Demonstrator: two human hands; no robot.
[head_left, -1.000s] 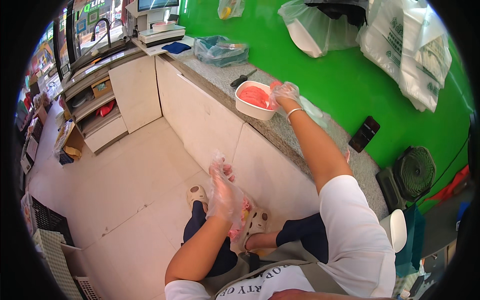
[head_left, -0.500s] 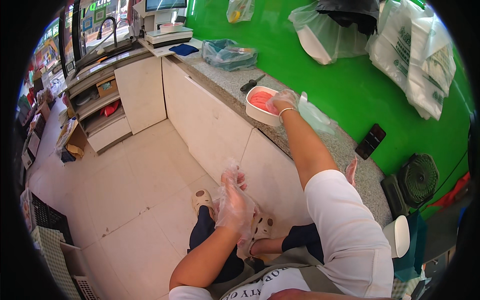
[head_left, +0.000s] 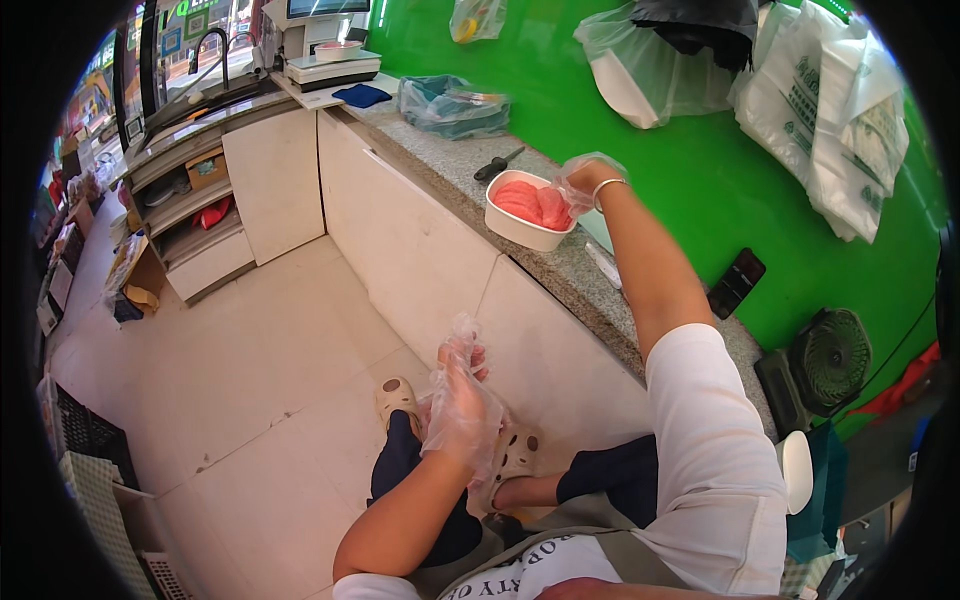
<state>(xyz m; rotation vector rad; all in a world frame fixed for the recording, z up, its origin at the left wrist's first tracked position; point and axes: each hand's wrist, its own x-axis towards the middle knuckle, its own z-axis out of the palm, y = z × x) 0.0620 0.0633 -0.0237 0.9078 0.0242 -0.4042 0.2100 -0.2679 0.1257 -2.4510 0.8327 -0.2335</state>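
Note:
A white oval tub [head_left: 526, 234] stands on the speckled stone counter, with red-pink slices [head_left: 524, 202] inside. My right hand [head_left: 592, 182], in a clear plastic glove and with a bracelet at the wrist, bends down over the tub's right end. Its fingers are curled at the rim beside the slices, and their tips are hidden. My left hand [head_left: 462, 405], also gloved in clear plastic, hangs low in front of my legs, away from the counter. Its fingers are loosely bent, apart from the thumb, with nothing visible between them.
A dark-handled tool [head_left: 499, 164] lies behind the tub; a white strip-shaped object [head_left: 603, 268] lies beside my right forearm. Farther right are a phone [head_left: 737, 283], a dark green fan [head_left: 830, 362] and a white container [head_left: 795, 472]. A bagged bundle [head_left: 455, 107] and a scale [head_left: 333, 68] stand to the left.
My right hand has drawn back toward the tub's right end, uncovering more of the slices. My right forearm has shifted right; the translucent sheet beside it is now mostly hidden. My left hand stays low.

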